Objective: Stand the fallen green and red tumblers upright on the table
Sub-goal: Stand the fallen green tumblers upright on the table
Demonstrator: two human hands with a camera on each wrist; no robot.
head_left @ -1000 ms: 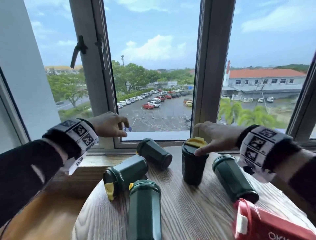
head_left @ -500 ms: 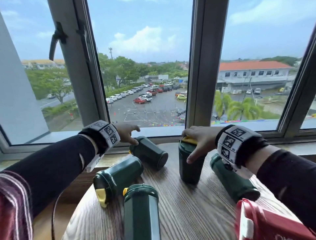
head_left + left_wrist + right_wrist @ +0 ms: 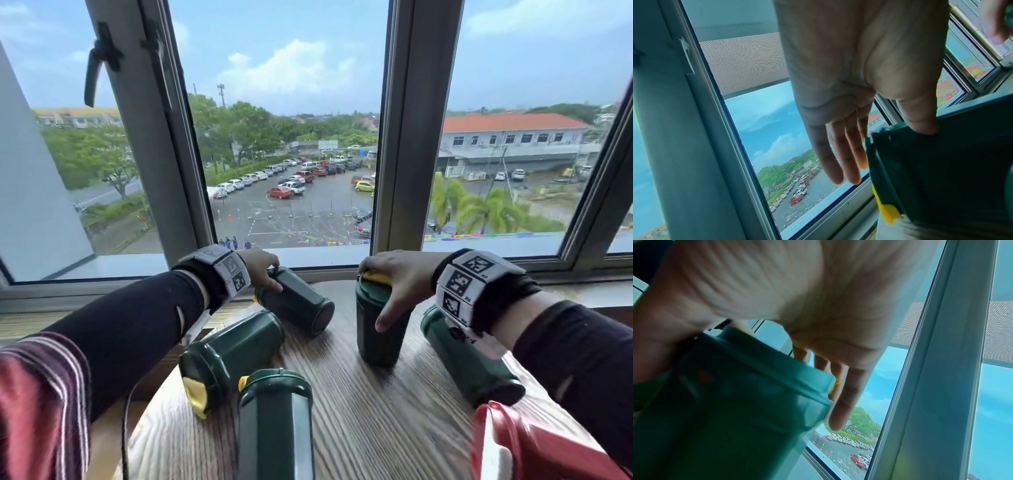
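Several dark green tumblers with yellow lid tabs are on the round wooden table (image 3: 376,428). One green tumbler (image 3: 378,329) (image 3: 735,402) stands upright; my right hand (image 3: 394,277) (image 3: 838,340) grips its lid end, thumb down the near side, fingers behind. My left hand (image 3: 263,267) (image 3: 849,142) touches the fallen back tumbler (image 3: 298,301) (image 3: 951,170), thumb on its side near the lid, fingers straight past the lid. Others lie fallen at left (image 3: 229,356), front (image 3: 275,425) and right (image 3: 472,363). A red tumbler (image 3: 534,445) lies at the bottom right, partly cut off.
The table stands against a wooden sill (image 3: 85,322) below a large window. A grey window post (image 3: 411,137) rises right behind the upright tumbler. Bare wood shows between the front and right tumblers.
My left hand has dropped from above the sill onto the back tumbler. My right hand has sunk from hovering at the lid to closing over it, thumb down the side.
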